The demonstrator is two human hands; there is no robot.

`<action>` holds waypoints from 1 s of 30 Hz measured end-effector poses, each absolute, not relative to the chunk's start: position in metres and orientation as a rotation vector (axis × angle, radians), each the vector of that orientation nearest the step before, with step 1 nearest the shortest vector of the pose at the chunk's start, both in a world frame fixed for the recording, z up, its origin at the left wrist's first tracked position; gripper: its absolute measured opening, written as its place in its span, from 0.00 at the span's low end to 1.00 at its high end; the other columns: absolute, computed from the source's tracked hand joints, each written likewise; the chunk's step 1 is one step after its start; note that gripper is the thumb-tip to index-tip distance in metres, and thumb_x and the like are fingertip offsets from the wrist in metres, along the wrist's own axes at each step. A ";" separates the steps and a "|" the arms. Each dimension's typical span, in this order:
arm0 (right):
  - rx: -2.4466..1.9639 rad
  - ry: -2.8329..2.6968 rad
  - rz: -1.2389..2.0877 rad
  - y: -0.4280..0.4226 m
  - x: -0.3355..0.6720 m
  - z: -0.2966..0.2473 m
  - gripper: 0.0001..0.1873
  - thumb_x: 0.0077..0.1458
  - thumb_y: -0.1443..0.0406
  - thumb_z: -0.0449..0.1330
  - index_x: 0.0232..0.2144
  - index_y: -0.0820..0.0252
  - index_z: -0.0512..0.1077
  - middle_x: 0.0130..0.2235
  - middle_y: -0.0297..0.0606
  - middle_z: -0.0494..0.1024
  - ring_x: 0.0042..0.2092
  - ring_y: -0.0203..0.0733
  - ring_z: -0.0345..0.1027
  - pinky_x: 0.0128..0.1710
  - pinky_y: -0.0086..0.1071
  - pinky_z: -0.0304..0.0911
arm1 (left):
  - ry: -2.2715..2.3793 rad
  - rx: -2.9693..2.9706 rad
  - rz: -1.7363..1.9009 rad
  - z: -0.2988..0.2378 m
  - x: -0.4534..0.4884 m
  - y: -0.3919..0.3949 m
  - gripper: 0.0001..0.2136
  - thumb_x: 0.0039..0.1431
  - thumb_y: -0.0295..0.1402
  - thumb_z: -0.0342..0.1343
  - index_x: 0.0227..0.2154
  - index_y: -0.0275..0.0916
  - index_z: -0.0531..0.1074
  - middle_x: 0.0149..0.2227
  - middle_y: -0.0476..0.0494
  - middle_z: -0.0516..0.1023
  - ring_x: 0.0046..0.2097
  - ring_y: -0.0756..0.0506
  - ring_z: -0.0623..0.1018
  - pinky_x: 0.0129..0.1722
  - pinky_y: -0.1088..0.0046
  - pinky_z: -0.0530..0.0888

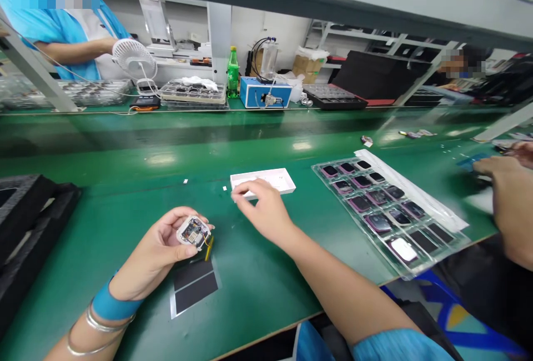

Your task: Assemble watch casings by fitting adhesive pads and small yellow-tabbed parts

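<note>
My left hand [160,241] is closed around an open smartwatch case [194,232], its circuit parts facing up. A yellow flex strip [209,249] hangs from the right side of the case. Over the left end of a shallow white box [284,181] is my right hand [266,211], fingers bent and tips drawn together. Whatever is between those fingertips, if anything, is too small to make out. Below the watch case lies a clear sheet with black rectangular stickers [195,292]. Small white pieces [225,188] sit on the green bench near the box.
To the right, a clear plastic tray [358,211] holds several watch screens. A black foam case [37,227] borders the left. Along the back stand a blue dispenser [266,93], green bottle [232,72] and white fan [132,58]. A co-worker's hands [506,178] are at far right.
</note>
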State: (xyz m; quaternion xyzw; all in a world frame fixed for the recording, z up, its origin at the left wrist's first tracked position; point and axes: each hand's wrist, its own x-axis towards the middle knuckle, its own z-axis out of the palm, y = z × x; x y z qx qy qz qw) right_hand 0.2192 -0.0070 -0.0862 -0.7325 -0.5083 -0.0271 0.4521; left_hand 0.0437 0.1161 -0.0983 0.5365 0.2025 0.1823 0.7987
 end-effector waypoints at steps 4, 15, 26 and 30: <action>-1.562 -1.289 0.109 -0.005 0.182 -0.089 0.04 0.48 0.71 0.60 0.25 0.58 0.71 0.29 0.30 0.77 0.32 0.36 0.69 0.49 0.36 0.59 | 0.397 1.188 0.373 -0.100 0.044 0.119 0.21 0.35 0.26 0.69 0.36 0.41 0.72 0.36 0.46 0.77 0.35 0.48 0.76 0.35 0.77 0.73; -1.585 -1.296 0.054 0.000 0.173 -0.105 0.06 0.47 0.71 0.59 0.22 0.57 0.69 0.27 0.29 0.77 0.31 0.34 0.69 0.51 0.35 0.56 | 0.386 1.228 0.360 -0.100 0.047 0.119 0.20 0.35 0.24 0.69 0.35 0.40 0.72 0.33 0.49 0.76 0.33 0.52 0.74 0.32 0.82 0.71; -1.380 -1.088 0.583 -0.001 0.172 -0.106 0.20 0.45 0.62 0.66 0.39 0.56 0.63 0.42 0.37 0.72 0.44 0.38 0.67 0.46 0.36 0.63 | 0.398 1.228 0.419 -0.096 0.045 0.117 0.20 0.36 0.26 0.69 0.35 0.41 0.72 0.35 0.47 0.77 0.35 0.49 0.75 0.35 0.79 0.72; -1.181 -0.809 1.180 0.005 0.176 -0.112 0.35 0.31 0.62 0.72 0.43 0.58 0.62 0.36 0.34 0.73 0.36 0.36 0.70 0.41 0.35 0.66 | 0.432 1.208 0.477 -0.094 0.043 0.119 0.20 0.36 0.27 0.69 0.36 0.41 0.72 0.37 0.45 0.77 0.37 0.47 0.75 0.37 0.76 0.73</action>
